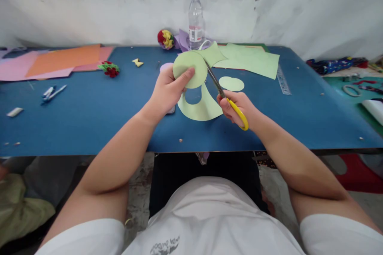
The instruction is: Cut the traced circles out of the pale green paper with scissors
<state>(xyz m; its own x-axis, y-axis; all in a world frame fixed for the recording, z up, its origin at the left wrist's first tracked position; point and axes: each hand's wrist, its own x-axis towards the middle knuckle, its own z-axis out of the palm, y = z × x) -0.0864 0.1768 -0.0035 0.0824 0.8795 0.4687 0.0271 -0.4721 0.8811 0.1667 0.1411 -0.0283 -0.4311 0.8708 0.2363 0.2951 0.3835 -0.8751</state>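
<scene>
My left hand pinches a pale green paper circle, thumb on top and fingers behind. A pointed offcut of the same paper sticks out at the circle's upper right. Yellow-handled scissors are gripped in my right hand, their blades angled up and left to the circle's right edge. Below the circle, a curved green paper scrap with a cut-out lies on the blue table. Beside the blades rest green paper ovals, overlapping or joined; I cannot tell which.
A clear water bottle stands by the wall, next to a red and yellow paper flower. Green sheets and a ruler lie right; orange paper, a small flower, pens and an eraser lie left.
</scene>
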